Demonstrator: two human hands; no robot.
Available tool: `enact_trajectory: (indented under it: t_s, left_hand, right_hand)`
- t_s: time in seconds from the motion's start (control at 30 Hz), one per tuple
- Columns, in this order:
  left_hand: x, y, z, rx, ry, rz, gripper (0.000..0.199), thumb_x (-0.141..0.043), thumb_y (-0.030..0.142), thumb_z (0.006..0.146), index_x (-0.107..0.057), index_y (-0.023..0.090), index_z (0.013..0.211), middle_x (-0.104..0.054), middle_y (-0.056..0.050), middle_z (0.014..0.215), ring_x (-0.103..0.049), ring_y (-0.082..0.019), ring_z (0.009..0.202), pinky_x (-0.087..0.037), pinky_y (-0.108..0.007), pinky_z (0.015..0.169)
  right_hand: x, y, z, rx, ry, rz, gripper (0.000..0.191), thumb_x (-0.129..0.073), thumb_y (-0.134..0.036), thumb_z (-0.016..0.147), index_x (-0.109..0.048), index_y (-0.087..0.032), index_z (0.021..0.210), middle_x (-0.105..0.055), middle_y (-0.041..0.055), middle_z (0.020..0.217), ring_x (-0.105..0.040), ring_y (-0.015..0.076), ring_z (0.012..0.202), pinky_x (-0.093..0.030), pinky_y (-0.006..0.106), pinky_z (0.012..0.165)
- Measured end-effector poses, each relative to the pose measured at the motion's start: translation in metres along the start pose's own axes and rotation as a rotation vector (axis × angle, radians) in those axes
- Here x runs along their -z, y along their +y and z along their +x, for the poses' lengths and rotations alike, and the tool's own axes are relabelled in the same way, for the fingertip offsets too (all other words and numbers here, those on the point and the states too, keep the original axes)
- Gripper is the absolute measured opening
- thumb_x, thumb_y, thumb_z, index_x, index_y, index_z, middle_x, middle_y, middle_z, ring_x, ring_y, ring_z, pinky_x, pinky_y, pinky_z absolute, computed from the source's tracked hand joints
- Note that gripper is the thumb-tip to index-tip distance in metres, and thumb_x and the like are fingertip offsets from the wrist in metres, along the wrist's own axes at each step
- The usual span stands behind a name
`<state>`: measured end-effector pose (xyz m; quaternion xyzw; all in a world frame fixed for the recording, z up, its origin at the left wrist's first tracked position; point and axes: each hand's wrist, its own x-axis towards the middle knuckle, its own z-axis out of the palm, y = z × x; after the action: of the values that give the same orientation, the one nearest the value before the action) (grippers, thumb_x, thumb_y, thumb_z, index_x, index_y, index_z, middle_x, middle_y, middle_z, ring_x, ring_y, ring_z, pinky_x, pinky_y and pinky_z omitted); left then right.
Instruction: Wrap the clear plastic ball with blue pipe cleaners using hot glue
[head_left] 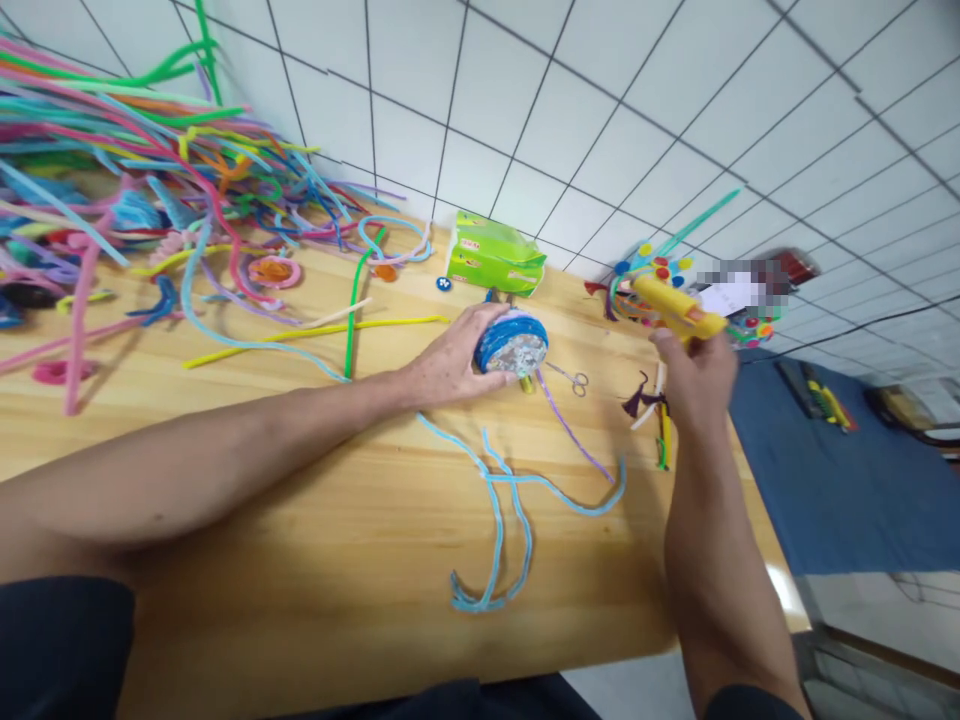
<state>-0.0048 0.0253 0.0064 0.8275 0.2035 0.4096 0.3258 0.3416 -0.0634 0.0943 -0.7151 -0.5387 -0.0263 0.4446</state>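
Observation:
My left hand (469,350) is wrapped round a blue, round object (512,342) with a mottled grey-white face, near the middle of the table. A purple pipe cleaner (570,430) runs down to the right from beside it. My right hand (697,370) grips a yellow tube-like tool (679,307), raised at the right side of the table. Scissors (579,384) lie between the hands. Light-blue pipe cleaners (499,490) lie crossed on the wood in front of my left hand.
Many coloured pipe cleaners (225,190) are heaped at the back left. A green packet (495,255) stands against the tiled wall. Behind my right hand are decorated items with coloured dots (660,265). A dark tassel (636,398) lies near the table's right side. Blue cloth (780,480) is further right.

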Motion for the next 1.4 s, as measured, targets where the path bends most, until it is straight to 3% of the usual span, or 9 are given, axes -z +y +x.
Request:
enact_trajectory:
  t_s: [0.1, 0.2, 0.27, 0.37, 0.43, 0.57, 0.77, 1.1, 1.4]
  left_hand:
    - [0.001, 0.001, -0.001, -0.013, -0.007, 0.012, 0.088, -0.085, 0.044, 0.089, -0.043, 0.019, 0.163, -0.053, -0.022, 0.165, -0.052, -0.04, 0.158, -0.044, -0.06, 0.134]
    - [0.001, 0.0, -0.002, -0.005, 0.009, 0.035, 0.087, -0.086, 0.043, 0.088, -0.044, 0.02, 0.162, -0.056, -0.021, 0.162, -0.055, -0.039, 0.154, -0.047, -0.06, 0.132]
    - [0.0, -0.001, -0.002, -0.003, 0.025, 0.051, 0.087, -0.086, 0.042, 0.089, -0.044, 0.019, 0.162, -0.057, -0.021, 0.161, -0.056, -0.039, 0.153, -0.048, -0.059, 0.131]
    - [0.0, -0.002, -0.003, -0.004, 0.042, 0.066, 0.088, -0.087, 0.043, 0.09, -0.043, 0.018, 0.163, -0.056, -0.021, 0.162, -0.056, -0.037, 0.154, -0.048, -0.057, 0.132]
    - [0.0, -0.003, -0.003, -0.001, 0.045, 0.071, 0.088, -0.087, 0.045, 0.091, -0.043, 0.019, 0.164, -0.055, -0.02, 0.163, -0.056, -0.037, 0.154, -0.047, -0.057, 0.132]
    - [0.001, -0.004, -0.004, 0.025, 0.033, 0.042, 0.092, -0.088, 0.05, 0.09, -0.043, 0.024, 0.165, -0.055, -0.017, 0.164, -0.055, -0.038, 0.155, -0.046, -0.058, 0.134]
    - [0.001, -0.004, -0.008, 0.163, 0.01, -0.044, 0.096, -0.089, 0.057, 0.089, -0.041, 0.029, 0.166, -0.052, -0.017, 0.166, -0.057, -0.039, 0.153, -0.049, -0.062, 0.131]
    - [0.0, 0.005, -0.002, 0.2, 0.01, -0.024, 0.091, -0.09, 0.051, 0.087, -0.043, 0.025, 0.16, -0.058, -0.018, 0.157, -0.061, -0.037, 0.147, -0.055, -0.06, 0.125]
    - [-0.004, 0.0, -0.006, 0.125, 0.036, 0.003, 0.092, -0.089, 0.045, 0.089, -0.039, 0.022, 0.163, -0.055, -0.019, 0.161, -0.059, -0.035, 0.15, -0.051, -0.055, 0.129]
  right_hand:
    - [0.007, -0.037, -0.022, 0.091, 0.112, 0.261, 0.032, -0.084, -0.044, 0.082, -0.076, -0.019, 0.102, -0.08, 0.0115, 0.101, -0.076, 0.0279, 0.091, -0.064, 0.048, 0.087]
    - [0.008, -0.056, -0.052, 0.074, -0.021, 0.23, 0.025, -0.085, -0.04, 0.088, -0.078, -0.02, 0.1, -0.079, 0.0064, 0.094, -0.073, 0.0222, 0.078, -0.062, 0.038, 0.071]
    - [0.005, -0.061, -0.069, 0.136, -0.163, 0.172, 0.023, -0.082, -0.04, 0.093, -0.078, -0.023, 0.108, -0.08, 0.004, 0.097, -0.074, 0.0211, 0.079, -0.061, 0.036, 0.07]
    - [-0.002, -0.064, -0.08, 0.412, -0.324, 0.063, 0.022, -0.078, -0.032, 0.097, -0.076, -0.026, 0.119, -0.083, 0.0049, 0.106, -0.078, 0.023, 0.09, -0.064, 0.038, 0.08]
    - [-0.007, -0.065, -0.079, 0.564, -0.364, 0.003, 0.024, -0.073, -0.026, 0.099, -0.073, -0.026, 0.123, -0.083, 0.006, 0.106, -0.078, 0.0234, 0.089, -0.064, 0.038, 0.08]
    - [-0.016, -0.061, -0.073, 0.688, -0.34, -0.054, 0.03, -0.069, -0.021, 0.103, -0.067, -0.025, 0.132, -0.082, 0.0068, 0.101, -0.076, 0.0246, 0.086, -0.062, 0.038, 0.076]
    - [-0.019, -0.058, -0.078, 0.686, -0.261, -0.046, 0.032, -0.067, -0.026, 0.107, -0.064, -0.022, 0.138, -0.081, 0.0085, 0.106, -0.076, 0.0249, 0.092, -0.061, 0.038, 0.082]
    - [-0.013, -0.035, -0.095, 0.603, -0.256, -0.17, 0.034, -0.064, -0.029, 0.105, -0.066, -0.024, 0.139, -0.084, 0.0109, 0.111, -0.077, 0.0273, 0.093, -0.061, 0.04, 0.083]
    - [-0.006, -0.054, -0.089, 0.834, -0.24, -0.239, 0.035, -0.058, -0.023, 0.107, -0.063, -0.018, 0.142, -0.081, 0.0112, 0.099, -0.071, 0.0259, 0.083, -0.056, 0.038, 0.075]
